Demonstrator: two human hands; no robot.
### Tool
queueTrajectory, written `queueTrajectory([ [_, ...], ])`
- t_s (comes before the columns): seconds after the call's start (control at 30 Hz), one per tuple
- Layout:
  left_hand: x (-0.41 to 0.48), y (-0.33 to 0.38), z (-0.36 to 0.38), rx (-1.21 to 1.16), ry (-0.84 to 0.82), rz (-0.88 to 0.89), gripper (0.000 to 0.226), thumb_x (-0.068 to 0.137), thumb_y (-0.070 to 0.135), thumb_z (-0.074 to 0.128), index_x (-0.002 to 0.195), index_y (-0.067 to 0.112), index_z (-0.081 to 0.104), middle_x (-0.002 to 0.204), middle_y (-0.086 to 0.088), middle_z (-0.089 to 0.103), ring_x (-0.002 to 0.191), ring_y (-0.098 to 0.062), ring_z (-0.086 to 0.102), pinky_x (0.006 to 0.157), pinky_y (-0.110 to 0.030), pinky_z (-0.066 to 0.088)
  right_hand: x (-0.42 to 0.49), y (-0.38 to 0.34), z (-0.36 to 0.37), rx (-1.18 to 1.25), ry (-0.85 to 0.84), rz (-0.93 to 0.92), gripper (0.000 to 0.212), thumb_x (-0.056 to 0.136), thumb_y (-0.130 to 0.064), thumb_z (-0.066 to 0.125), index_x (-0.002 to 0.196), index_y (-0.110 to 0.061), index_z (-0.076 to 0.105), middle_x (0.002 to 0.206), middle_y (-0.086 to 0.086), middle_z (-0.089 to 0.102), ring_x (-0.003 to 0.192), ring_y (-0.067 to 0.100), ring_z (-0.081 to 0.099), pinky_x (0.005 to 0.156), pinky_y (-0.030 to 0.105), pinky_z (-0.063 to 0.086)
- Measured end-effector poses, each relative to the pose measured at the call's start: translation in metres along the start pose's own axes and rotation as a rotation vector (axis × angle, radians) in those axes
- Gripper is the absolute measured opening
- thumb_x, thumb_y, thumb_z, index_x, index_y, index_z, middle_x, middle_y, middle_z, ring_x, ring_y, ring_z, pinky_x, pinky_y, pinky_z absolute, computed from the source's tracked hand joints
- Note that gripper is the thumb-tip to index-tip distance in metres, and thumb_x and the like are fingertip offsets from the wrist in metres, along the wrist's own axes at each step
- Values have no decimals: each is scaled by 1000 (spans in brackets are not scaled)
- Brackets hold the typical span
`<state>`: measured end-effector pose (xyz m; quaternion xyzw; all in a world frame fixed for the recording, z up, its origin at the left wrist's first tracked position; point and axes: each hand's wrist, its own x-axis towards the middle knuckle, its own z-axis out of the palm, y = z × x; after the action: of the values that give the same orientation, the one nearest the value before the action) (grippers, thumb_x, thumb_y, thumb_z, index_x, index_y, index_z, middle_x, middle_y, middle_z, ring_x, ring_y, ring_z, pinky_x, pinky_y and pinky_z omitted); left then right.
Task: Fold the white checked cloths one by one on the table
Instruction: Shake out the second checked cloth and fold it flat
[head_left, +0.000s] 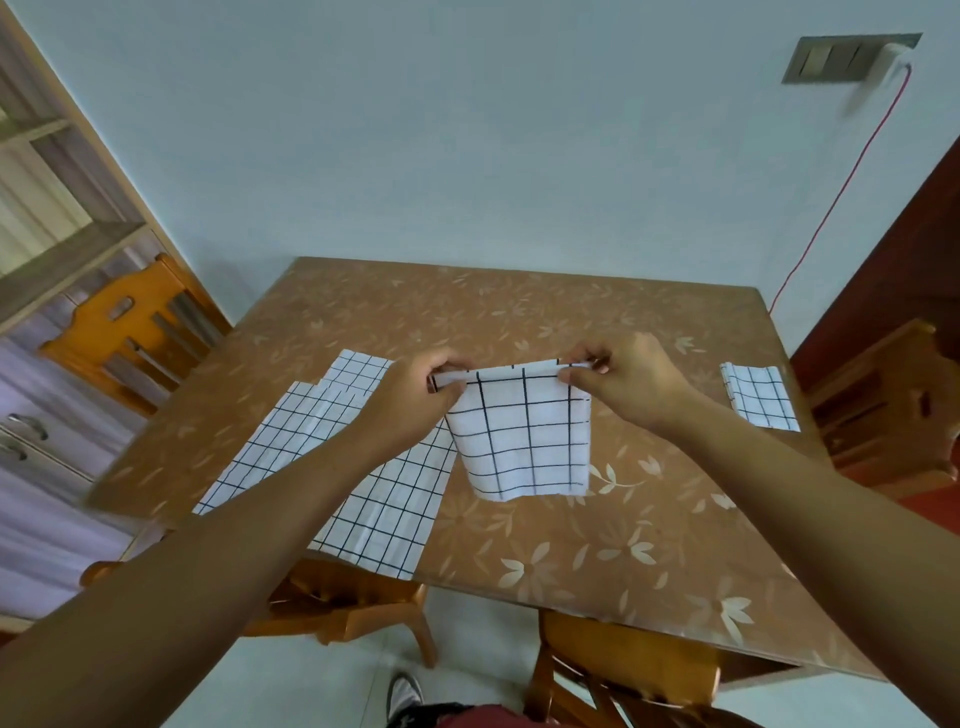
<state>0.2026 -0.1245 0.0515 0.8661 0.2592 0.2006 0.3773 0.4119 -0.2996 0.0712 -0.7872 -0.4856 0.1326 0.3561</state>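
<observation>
A white checked cloth (522, 441), folded over, hangs above the middle of the brown floral table (597, 540). My left hand (415, 395) pinches its upper left corner and my right hand (623, 376) pinches its upper right corner. The lower edge of the cloth hangs just above the tabletop. To the left, a stack of unfolded checked cloths (353, 467) lies flat, partly hidden by my left forearm. One folded checked cloth (758, 395) rests near the table's right edge.
Wooden chairs stand at the left (130, 332), at the right (883, 405) and tucked under the near edge (623, 670). A wall runs behind the table, with a switch plate (847, 57) and a red cable (836, 202). A cabinet (36, 415) stands at the far left.
</observation>
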Motion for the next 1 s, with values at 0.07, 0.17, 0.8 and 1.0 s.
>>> queueTrajectory([
  [0.07, -1, 4, 2, 83, -100, 3, 31, 93, 21, 68, 121, 32, 70, 95, 17, 66, 87, 3, 62, 75, -20, 48, 0, -5, 1, 10, -11, -12, 5, 90, -20, 76, 86, -22, 77, 83, -8, 73, 72, -2, 61, 67, 16, 46],
  [0.17, 0, 16, 9, 235, -180, 82, 35, 94, 36, 68, 129, 33, 66, 91, 19, 62, 83, 2, 59, 70, -21, 45, 1, -15, 3, -16, -34, -56, 3, 88, -19, 77, 86, -20, 78, 83, -4, 74, 76, 8, 65, 70, 23, 49],
  [0.8, 2, 37, -14, 244, -176, 106, 25, 103, 47, 50, 94, 23, 55, 80, -5, 61, 67, -17, 54, 62, -36, 43, -8, 0, 4, 189, -243, 162, 12, 87, -32, 77, 91, -21, 78, 92, -3, 80, 90, 17, 76, 102, 52, 51],
  [1.0, 8, 41, -5, 272, -121, 94, 40, 106, 47, 42, 78, 18, 41, 70, 2, 42, 63, -13, 41, 61, -33, 34, -6, -14, 1, 146, -309, 72, 10, 93, -29, 73, 93, -19, 76, 90, 1, 79, 82, 16, 75, 84, 38, 59],
])
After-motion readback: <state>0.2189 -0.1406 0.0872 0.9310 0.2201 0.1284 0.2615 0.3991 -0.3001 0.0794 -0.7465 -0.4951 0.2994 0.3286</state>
